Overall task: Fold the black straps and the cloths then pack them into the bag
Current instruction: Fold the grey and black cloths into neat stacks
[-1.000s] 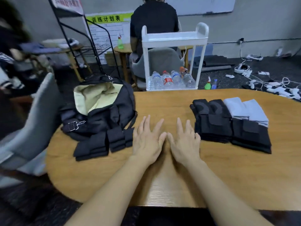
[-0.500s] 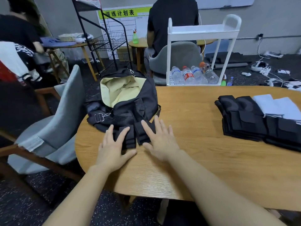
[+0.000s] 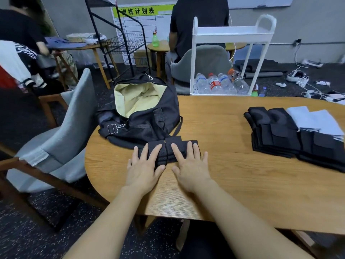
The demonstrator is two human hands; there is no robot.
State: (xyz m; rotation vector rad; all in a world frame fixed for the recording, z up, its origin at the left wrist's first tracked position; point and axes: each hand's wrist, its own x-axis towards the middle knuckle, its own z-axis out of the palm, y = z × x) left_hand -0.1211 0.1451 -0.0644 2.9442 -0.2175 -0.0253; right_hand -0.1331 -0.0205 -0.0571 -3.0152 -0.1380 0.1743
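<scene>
Lying at the near edge of the wooden table, just in front of the bag, are two small stacks of folded black straps, side by side and touching. The left hand rests flat on the left stack with its fingers straight and spread, gripping nothing; the right hand lies the same way on the right stack, its fingers extended over the fabric and its palm on the wood. The bag stands unzipped, its pale yellow lining showing, with a metal buckle on its near side — the straps touch its lower edge.

Well apart, toward the right end of the table, sits a larger pile of folded black straps, and pale grey folded cloths lie on the far side of that pile.

A grey chair stands at the table's left end. Beyond the table a white trolley holds water bottles on its lower shelf — behind it a person in a dark shirt sits facing away.
</scene>
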